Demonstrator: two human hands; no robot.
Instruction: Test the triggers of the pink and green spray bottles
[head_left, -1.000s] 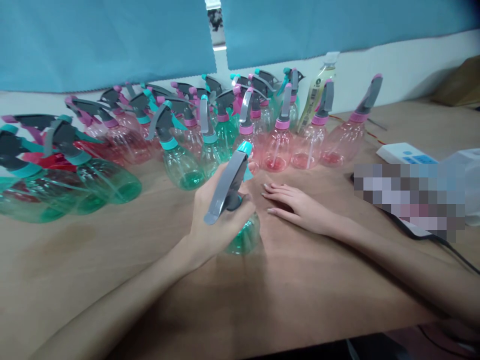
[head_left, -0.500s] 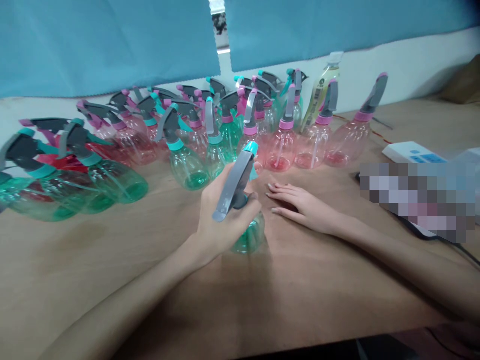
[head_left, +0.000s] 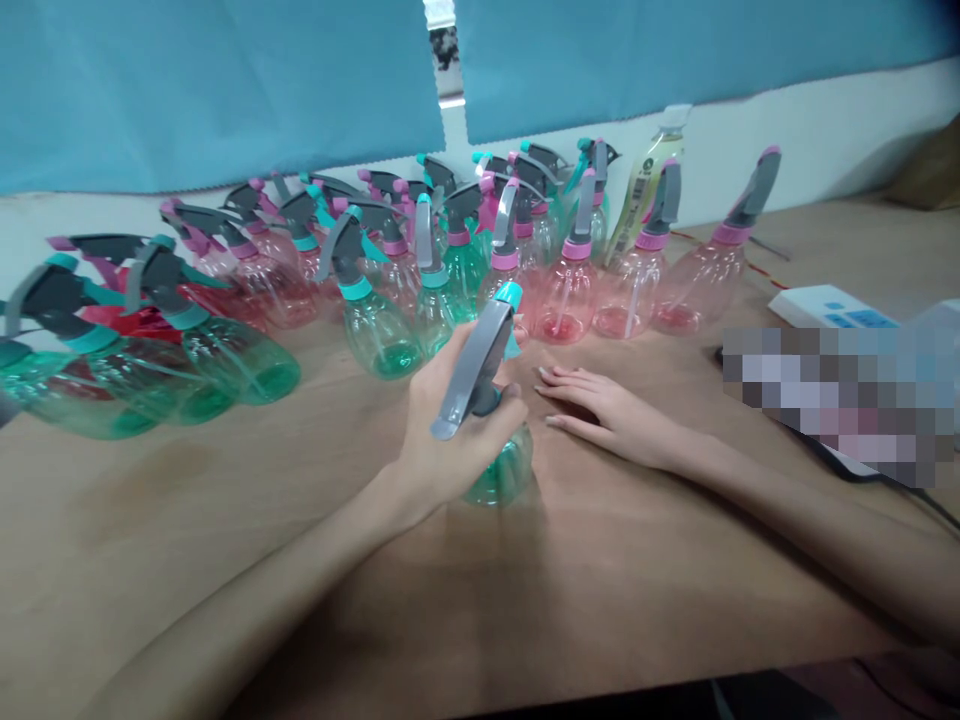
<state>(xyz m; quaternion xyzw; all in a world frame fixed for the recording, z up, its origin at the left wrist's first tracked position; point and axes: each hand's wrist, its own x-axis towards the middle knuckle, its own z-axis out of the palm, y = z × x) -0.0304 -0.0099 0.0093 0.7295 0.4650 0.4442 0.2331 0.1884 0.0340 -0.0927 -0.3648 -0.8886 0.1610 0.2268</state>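
Observation:
My left hand (head_left: pixel 442 430) is wrapped round the neck of a green spray bottle (head_left: pixel 504 470) with a grey and teal trigger head. The bottle is upright at the middle of the table, its neck mostly hidden by my fingers. To its right, my right hand (head_left: pixel 611 415) lies flat on the wooden table (head_left: pixel 637 580), fingers stretched out and holding nothing. Just beyond my hands stand a clear green spray bottle (head_left: pixel 381 340) and a pink spray bottle (head_left: pixel 566 300), part of a crowd of similar ones.
Several green spray bottles (head_left: pixel 240 355) lean together at the left. A labelled drink bottle (head_left: pixel 651 190) stands at the back against the wall. On the right are a white box with blue marks (head_left: pixel 832 308) and a blurred-out flat object (head_left: pixel 832 400). A blue covering (head_left: pixel 225 90) hangs behind.
The view has shifted very slightly. Both hands and the held spray bottle keep the same place on the table.

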